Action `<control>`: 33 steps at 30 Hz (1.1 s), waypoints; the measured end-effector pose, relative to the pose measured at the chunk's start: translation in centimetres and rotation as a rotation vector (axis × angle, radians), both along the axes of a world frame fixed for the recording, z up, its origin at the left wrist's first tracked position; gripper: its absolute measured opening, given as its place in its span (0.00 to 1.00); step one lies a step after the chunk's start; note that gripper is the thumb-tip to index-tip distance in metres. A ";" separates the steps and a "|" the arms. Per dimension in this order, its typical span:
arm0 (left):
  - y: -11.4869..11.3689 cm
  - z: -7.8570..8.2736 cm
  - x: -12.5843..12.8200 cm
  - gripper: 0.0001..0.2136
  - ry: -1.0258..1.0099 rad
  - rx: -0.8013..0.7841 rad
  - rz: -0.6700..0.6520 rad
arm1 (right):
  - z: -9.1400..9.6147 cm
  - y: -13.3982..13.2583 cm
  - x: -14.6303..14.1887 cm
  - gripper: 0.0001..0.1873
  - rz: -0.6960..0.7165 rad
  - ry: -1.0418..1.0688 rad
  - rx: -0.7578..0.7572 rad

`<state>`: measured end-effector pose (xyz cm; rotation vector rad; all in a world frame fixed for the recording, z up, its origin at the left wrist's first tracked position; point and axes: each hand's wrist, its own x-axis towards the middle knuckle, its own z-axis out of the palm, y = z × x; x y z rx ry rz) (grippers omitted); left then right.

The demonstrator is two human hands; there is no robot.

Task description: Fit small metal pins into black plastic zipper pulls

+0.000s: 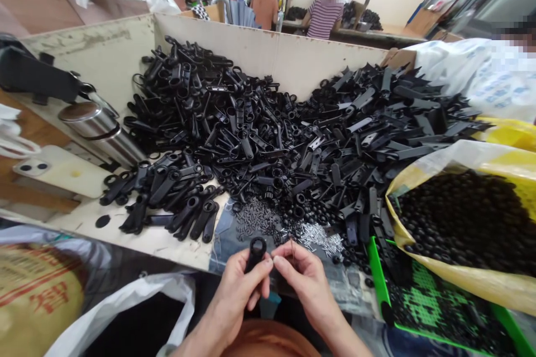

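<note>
My left hand (248,276) is closed around a black plastic part with a ring-shaped end (257,248), held upright with the ring at the top. Close beside it, my right hand (300,269) is pinched, its fingertips nearly meeting the left thumb. Whatever sits in that pinch is too small to make out. Just beyond the hands lie a heap of small dark screws (256,217) and a heap of silver pins (320,238). Behind these rises a large pile of black plastic parts (247,117), ringed pieces on the left and flat pointed pieces on the right.
On the left stand a steel flask (104,131) and a pale phone (61,170) near grouped black parts (167,195). To the right are a yellow bag of black beads (464,217) and a green tray (379,279). An open white sack (125,312) is below left. Several people work behind.
</note>
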<state>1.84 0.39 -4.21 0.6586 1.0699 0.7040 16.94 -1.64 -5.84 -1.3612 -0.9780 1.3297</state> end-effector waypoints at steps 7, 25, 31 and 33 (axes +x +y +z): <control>0.3 1.0 0.5 0.15 -0.088 -0.146 0.121 | 0.1 -0.3 -0.1 0.15 -0.034 -0.196 0.133; -1.0 0.9 -0.1 0.09 -0.292 -0.341 0.044 | -0.2 -1.3 1.4 0.04 -0.023 -0.412 0.376; -1.2 1.5 -1.0 0.18 -0.281 -0.230 -0.109 | 0.5 -1.1 1.6 0.04 0.001 -0.398 0.359; -1.5 1.5 -1.0 0.25 -0.246 -0.221 -0.116 | 0.6 -0.9 1.4 0.04 0.060 -0.418 0.407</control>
